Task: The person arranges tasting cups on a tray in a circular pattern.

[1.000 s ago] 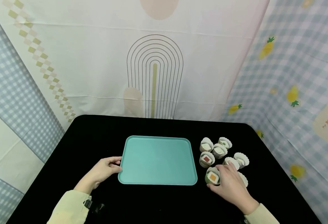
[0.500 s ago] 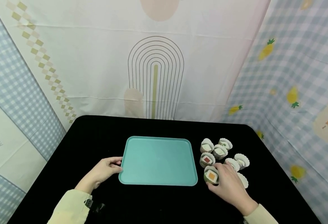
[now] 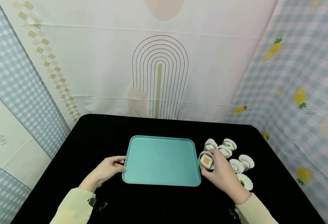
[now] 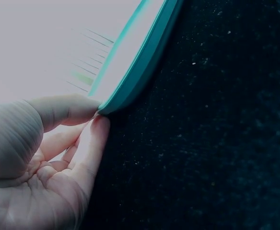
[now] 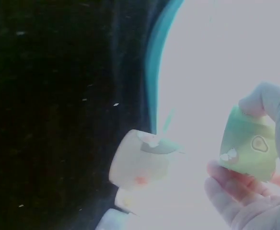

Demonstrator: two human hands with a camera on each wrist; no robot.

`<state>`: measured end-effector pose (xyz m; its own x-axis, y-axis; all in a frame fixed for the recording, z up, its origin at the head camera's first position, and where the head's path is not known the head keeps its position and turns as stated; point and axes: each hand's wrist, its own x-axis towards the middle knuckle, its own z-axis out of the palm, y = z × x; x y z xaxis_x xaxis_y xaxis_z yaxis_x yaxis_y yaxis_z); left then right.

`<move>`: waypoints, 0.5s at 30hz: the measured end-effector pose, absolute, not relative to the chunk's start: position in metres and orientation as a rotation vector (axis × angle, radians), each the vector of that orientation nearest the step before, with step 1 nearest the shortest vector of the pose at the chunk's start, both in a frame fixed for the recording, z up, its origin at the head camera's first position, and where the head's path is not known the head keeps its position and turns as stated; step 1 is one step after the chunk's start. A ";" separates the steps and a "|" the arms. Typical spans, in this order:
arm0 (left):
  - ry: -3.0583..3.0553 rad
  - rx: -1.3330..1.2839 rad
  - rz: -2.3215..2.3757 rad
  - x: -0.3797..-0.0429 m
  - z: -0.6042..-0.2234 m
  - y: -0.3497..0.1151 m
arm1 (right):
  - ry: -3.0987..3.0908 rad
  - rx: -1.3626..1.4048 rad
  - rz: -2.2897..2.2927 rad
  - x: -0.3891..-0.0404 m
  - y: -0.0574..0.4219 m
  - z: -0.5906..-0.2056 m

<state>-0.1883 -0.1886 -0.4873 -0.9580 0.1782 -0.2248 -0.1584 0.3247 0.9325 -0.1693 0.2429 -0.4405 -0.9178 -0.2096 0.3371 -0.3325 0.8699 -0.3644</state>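
Note:
My left hand pinches the left edge of a turquoise tray; in the left wrist view its thumb and a finger meet at the tray's rim. Between the thumb and fingers of my right hand is a small green cup, holding a whitish square with an orange centre. The right wrist view shows that green cup raised, with a round mark on its side. It is just right of the tray and hides the cup with the red-centred square.
Several frilled white cups stand right of the tray, including a back one, a far right one and a front one beside my right hand. The table is black. Patterned cloth hangs behind and at the sides.
My right hand has lifted the green cup and carried it up and left, in front of the red-centred one. The front white cup shows more fully. My left hand stays at the tray's edge.

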 end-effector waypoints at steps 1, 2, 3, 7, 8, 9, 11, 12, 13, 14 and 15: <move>2.307 0.018 1.676 -0.188 -0.487 -0.188 | -2.759 0.409 0.619 -0.170 0.242 -0.439; 2.310 0.015 1.677 -0.188 -0.487 -0.187 | -2.769 0.414 0.641 -0.171 0.241 -0.437; 2.311 0.009 1.678 -0.188 -0.487 -0.187 | -2.777 0.426 0.671 -0.173 0.240 -0.435; 2.308 -0.001 1.677 -0.187 -0.487 -0.187 | -2.801 0.490 0.806 -0.179 0.231 -0.428; 2.306 -0.001 1.677 -0.187 -0.488 -0.187 | -2.800 0.511 0.838 -0.181 0.227 -0.427; 2.305 0.001 1.677 -0.187 -0.488 -0.188 | -2.798 0.520 0.858 -0.183 0.223 -0.427; 2.305 0.005 1.678 -0.187 -0.488 -0.187 | -2.799 0.522 0.883 -0.188 0.214 -0.427; 2.306 0.006 1.678 -0.187 -0.488 -0.187 | -2.800 0.520 0.884 -0.191 0.209 -0.427; 2.307 0.008 1.678 -0.187 -0.488 -0.187 | -2.801 0.519 0.889 -0.194 0.204 -0.428; 2.307 0.010 1.678 -0.187 -0.488 -0.186 | -2.806 0.510 0.893 -0.198 0.199 -0.429; 2.308 0.013 1.678 -0.187 -0.488 -0.185 | -2.809 0.499 0.894 -0.202 0.194 -0.430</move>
